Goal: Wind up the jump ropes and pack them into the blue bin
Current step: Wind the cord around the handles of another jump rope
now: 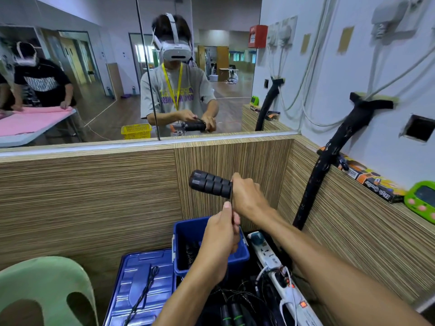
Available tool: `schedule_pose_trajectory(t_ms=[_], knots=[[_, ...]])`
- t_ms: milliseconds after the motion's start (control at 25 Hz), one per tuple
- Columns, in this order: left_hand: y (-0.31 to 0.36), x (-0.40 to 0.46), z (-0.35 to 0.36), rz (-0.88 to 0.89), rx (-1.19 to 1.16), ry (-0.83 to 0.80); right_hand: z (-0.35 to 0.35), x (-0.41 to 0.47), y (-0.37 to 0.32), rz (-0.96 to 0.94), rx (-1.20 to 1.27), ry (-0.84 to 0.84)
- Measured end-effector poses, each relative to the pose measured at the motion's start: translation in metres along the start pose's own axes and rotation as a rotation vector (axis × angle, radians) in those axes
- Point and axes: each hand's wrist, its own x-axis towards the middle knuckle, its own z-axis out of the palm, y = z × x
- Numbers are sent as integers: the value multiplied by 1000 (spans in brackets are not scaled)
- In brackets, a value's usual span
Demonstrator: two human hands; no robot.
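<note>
Right now your right hand [247,196] has its grip closed around the near end of a pair of black ridged jump rope handles [210,183], which lie side by side and stick out to the left of that grip, roughly level, in front of the striped wood panel [94,196]. Just below that grip, your left hand [221,234] pinches a thin black rope [231,203] between thumb and curled fingers; the cord runs straight up from the left grip to where the handles meet your right hand, so the two grips sit one just above the other, nearly touching.

Directly beneath your left grip is the blue bin [237,255], open at the top, with something dark and coiled lying inside it; what it is you cannot tell for sure. To the left of the bin and lower lies its blue lid [131,278], flat, with a thin black cord [146,290] draped across it. Below your forearms, near the bottom edge, a second pair of black handles with green bands [231,315] lies among a tangle of loose black cord. To the right of the bin, under your right forearm, a white power strip [270,255] runs toward you with plugs in it. A pale green plastic chair [42,290] stands far to the lower left of both grips.
</note>
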Motion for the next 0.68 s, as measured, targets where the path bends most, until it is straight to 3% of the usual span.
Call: schedule_pose_trajectory(t_ms=[80,160,200,280,360,560,680], knots=[[-6,0,1,268,420,127,2,2,1,-19,-20,8],[-15,3,-3,396,723,237,-1,5,2,3,-5,10],[-22,6,-6,394,690,226,-3,6,2,10,18,22],[-32,13,-11,249,256,122,-5,6,1,2,72,52],[-37,26,-14,89,7,109,-7,3,-4,-41,116,59],[-42,68,-32,136,236,219,-20,-7,-9,-186,160,-37],[-49,94,-49,347,327,185,-23,-15,-4,-255,154,-94]])
